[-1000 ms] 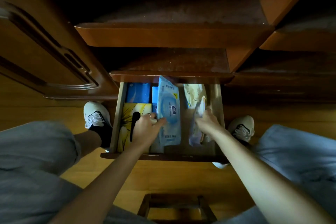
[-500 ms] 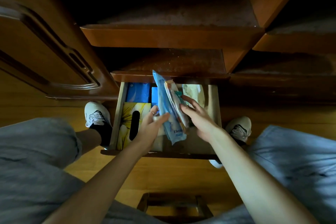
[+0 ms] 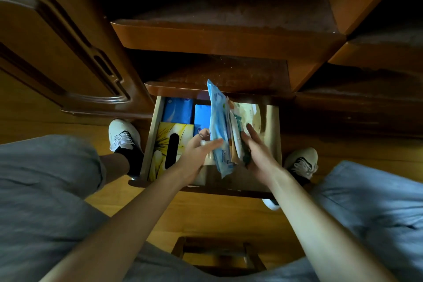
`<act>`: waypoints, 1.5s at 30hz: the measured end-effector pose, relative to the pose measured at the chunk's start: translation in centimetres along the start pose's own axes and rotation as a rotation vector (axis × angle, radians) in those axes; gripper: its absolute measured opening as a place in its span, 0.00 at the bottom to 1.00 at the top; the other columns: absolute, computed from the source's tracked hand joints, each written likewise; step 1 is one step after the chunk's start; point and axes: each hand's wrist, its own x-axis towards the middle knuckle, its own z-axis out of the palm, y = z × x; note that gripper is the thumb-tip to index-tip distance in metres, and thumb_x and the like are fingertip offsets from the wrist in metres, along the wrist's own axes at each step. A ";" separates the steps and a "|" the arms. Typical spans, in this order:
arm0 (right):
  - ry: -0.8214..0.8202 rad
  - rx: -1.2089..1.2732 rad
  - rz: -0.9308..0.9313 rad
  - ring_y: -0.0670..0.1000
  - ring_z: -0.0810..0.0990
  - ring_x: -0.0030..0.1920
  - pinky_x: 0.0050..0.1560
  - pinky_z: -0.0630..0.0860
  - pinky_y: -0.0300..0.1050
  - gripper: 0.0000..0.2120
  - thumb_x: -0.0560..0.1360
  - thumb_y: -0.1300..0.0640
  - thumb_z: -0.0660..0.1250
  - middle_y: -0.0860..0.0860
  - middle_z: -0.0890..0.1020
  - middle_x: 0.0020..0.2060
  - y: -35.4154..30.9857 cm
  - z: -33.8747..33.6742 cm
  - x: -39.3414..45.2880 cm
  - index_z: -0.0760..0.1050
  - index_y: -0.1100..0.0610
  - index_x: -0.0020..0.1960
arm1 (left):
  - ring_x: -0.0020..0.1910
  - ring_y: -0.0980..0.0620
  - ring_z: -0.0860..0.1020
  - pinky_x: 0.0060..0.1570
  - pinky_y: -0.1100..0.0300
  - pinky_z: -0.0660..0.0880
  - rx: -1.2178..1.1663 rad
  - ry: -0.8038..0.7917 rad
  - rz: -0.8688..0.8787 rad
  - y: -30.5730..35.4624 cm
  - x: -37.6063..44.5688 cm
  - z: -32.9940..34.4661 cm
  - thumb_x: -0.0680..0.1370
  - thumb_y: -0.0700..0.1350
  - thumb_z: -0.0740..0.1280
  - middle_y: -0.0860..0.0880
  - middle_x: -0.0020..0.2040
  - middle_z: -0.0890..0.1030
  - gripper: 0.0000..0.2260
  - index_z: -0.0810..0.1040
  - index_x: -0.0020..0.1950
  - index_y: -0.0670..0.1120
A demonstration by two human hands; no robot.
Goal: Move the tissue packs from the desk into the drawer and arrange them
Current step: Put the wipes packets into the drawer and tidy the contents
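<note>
An open wooden drawer (image 3: 273, 144) lies below me. A light blue tissue pack (image 3: 218, 126) stands on edge in its middle, with thinner packs (image 3: 235, 135) pressed against its right side. My left hand (image 3: 196, 155) presses the blue pack from the left with straight fingers, a ring on one finger. My right hand (image 3: 258, 153) presses the thin packs from the right, fingers extended. A yellow tissue box (image 3: 164, 144) and two dark blue packs (image 3: 177, 110) lie at the drawer's left. A pale pack (image 3: 250, 112) lies at the back right.
The desk's dark shelves (image 3: 219, 36) overhang the drawer. A cabinet door (image 3: 57, 41) stands at the left. My knees in grey trousers flank the drawer, white shoes (image 3: 123, 135) on the wooden floor. A small wooden stool (image 3: 217, 254) is below.
The blue pack went from lying flat to standing on edge. My right hand brought the thinner packs over from the right and pressed them against it.
</note>
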 end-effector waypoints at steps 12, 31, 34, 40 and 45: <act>-0.060 -0.397 -0.036 0.54 0.81 0.62 0.61 0.79 0.62 0.40 0.60 0.35 0.81 0.49 0.82 0.63 -3.4 -4.2 1.2 0.74 0.41 0.69 | 0.41 0.61 0.83 0.28 0.72 0.75 0.487 0.197 -0.020 0.7 0.9 -1.5 0.74 0.54 0.75 0.55 0.46 0.82 0.09 0.78 0.50 0.56; -0.363 -1.521 0.159 0.51 0.81 0.53 0.58 0.78 0.53 0.13 0.75 0.52 0.75 0.51 0.83 0.55 -2.2 -2.6 8.7 0.76 0.47 0.56 | 0.49 0.58 0.79 0.36 0.66 0.72 0.208 0.525 -0.033 0.5 2.5 -5.5 0.74 0.44 0.74 0.49 0.51 0.83 0.11 0.84 0.54 0.41; -0.343 -1.588 0.142 0.49 0.81 0.48 0.45 0.76 0.45 0.12 0.75 0.52 0.75 0.52 0.83 0.52 -1.6 -2.7 9.5 0.77 0.53 0.56 | 0.50 0.58 0.79 0.39 0.64 0.71 0.213 0.517 -0.047 0.3 2.8 -5.4 0.74 0.45 0.74 0.49 0.51 0.83 0.10 0.84 0.52 0.43; -0.269 -1.609 0.265 0.55 0.77 0.64 0.63 0.74 0.53 0.31 0.76 0.47 0.73 0.55 0.75 0.68 -1.4 -3.5 10.7 0.68 0.57 0.74 | 0.52 0.57 0.79 0.41 0.62 0.72 0.203 0.501 -0.057 0.0 3.4 -5.3 0.72 0.46 0.75 0.49 0.52 0.84 0.11 0.84 0.52 0.45; -0.272 -1.603 0.271 0.53 0.79 0.56 0.58 0.76 0.51 0.16 0.78 0.52 0.71 0.55 0.80 0.60 -0.5 -4.3 10.8 0.73 0.55 0.63 | 0.50 0.56 0.77 0.40 0.58 0.71 0.229 0.517 -0.095 -0.1 3.4 -5.1 0.72 0.48 0.75 0.52 0.50 0.82 0.11 0.84 0.53 0.47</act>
